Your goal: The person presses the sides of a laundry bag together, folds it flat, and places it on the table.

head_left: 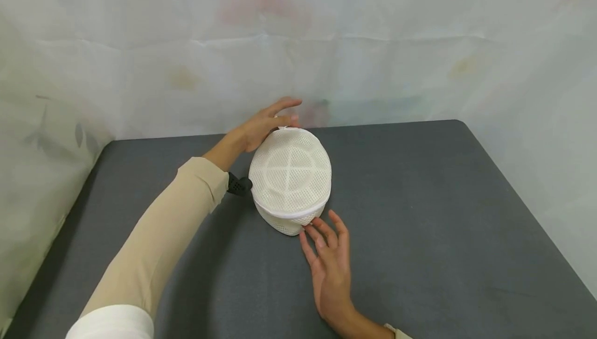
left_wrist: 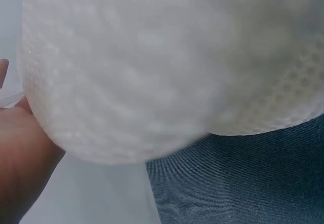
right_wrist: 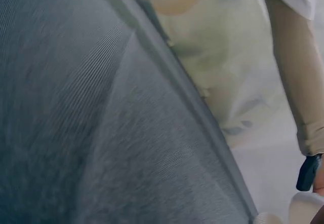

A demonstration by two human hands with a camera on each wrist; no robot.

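A white domed mesh pouch [head_left: 290, 173] with a zip seam round its lower edge sits on the dark grey table [head_left: 420, 199]. My left hand [head_left: 279, 116] reaches over its far side, fingers nearly straight, touching the top rim. My right hand [head_left: 327, 256] lies flat on the table at the near side, its straight fingertips [head_left: 316, 227] against the pouch's lower edge. The left wrist view is filled by the blurred pouch [left_wrist: 152, 72], with part of my left hand [left_wrist: 20, 158] beside it. In the right wrist view only a sliver of the pouch [right_wrist: 306, 209] shows.
A pale printed curtain [head_left: 373, 59] closes off the table's back and sides. A black wrist mount [head_left: 239, 185] sits on the beige left sleeve [head_left: 154, 245]. The table's edge [right_wrist: 202, 133] runs along the curtain on the left.
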